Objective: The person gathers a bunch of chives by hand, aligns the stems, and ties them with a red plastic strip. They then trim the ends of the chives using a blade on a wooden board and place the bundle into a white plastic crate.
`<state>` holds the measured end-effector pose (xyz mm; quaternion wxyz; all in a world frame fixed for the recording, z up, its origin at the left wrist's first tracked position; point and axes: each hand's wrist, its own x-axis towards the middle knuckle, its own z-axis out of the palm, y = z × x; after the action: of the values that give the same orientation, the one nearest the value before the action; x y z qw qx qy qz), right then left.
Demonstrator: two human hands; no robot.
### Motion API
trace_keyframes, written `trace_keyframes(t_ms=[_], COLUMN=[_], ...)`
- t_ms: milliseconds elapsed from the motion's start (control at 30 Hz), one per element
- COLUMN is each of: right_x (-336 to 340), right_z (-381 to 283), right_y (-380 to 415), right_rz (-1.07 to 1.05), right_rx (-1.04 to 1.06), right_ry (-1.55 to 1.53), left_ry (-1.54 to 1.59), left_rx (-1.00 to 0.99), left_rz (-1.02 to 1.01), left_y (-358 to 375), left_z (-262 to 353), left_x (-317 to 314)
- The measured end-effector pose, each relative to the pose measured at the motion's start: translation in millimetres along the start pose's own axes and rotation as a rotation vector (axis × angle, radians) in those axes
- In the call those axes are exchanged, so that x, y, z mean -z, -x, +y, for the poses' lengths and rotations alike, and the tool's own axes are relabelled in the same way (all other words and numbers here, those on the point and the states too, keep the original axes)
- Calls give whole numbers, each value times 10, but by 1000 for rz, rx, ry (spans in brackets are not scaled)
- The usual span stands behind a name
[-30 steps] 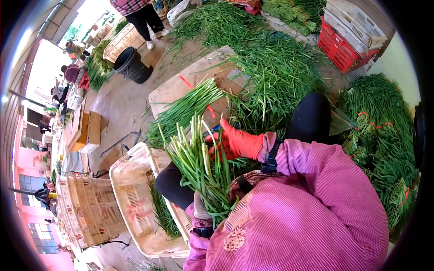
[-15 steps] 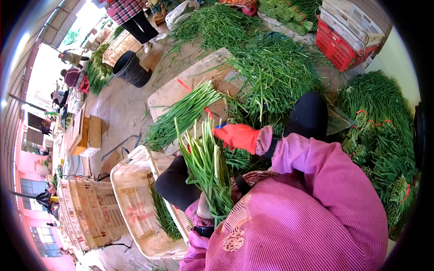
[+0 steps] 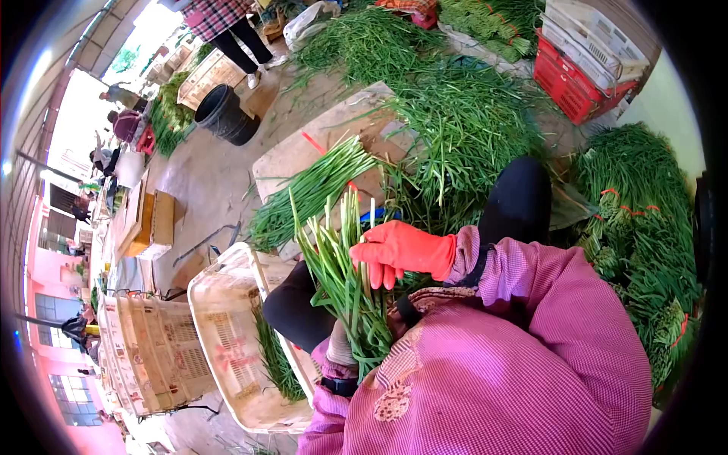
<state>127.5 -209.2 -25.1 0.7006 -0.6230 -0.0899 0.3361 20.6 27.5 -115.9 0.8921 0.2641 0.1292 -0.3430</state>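
Note:
A bunch of long green chive-like stalks (image 3: 345, 277) stands upright in front of my body, its pale ends pointing up. My left hand (image 3: 340, 347), in a pale glove, is closed around its lower part, with leaves hiding most of the fingers. Wearing an orange-red rubber glove, my right hand (image 3: 398, 252) has its fingers bent against the upper right side of the bunch, apparently pinching stalks there. Beyond my hands, a sorted bundle of stalks (image 3: 315, 189) lies on a board (image 3: 284, 163). A small blue object (image 3: 373, 215) shows just behind the right glove.
A large heap of loose stalks (image 3: 470, 129) lies ahead. Tied bundles (image 3: 644, 227) are piled at the right. To the left are an open white crate (image 3: 227, 334) and stacked crates (image 3: 148, 353). A black bucket (image 3: 226, 115), red crate (image 3: 565, 80) and standing person (image 3: 227, 30) are farther off.
My right hand has come down slightly and turned, its fingers now bent over the side of the bunch. The left hand keeps its hold in about the same place.

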Motion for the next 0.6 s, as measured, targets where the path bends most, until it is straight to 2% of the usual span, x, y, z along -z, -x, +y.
trace_keyframes(t_ms=[100,167,233,300,433,500,533,600], right_x=[98,236,416,587,644,652,568,603], right_z=[-114,-230,-315,-278,-143,-59,-161,-143], right_y=[-28,-63,-114,-224,-275,-199,16,218], right_rz=[39,179,296,263,389,611,611,309], right_rx=[41,131,195,125,201,280,259,-81], right_ry=[6,23,22,113,79,77,152,185], left_ry=[-99,-118,-66,-31,-44,-59,-79,-16], left_rx=[-64,-40,94,103,17,18,-13,-23], left_rz=[-57,-59,-144,-183,-102,-42,149,-39], left_y=[32,7,-17,-51,-52,-11,18,61], left_z=[-12,36,88,65,50,78,85,139], left_x=[-173,-134,-310,-278,-197,-34,62,-234])
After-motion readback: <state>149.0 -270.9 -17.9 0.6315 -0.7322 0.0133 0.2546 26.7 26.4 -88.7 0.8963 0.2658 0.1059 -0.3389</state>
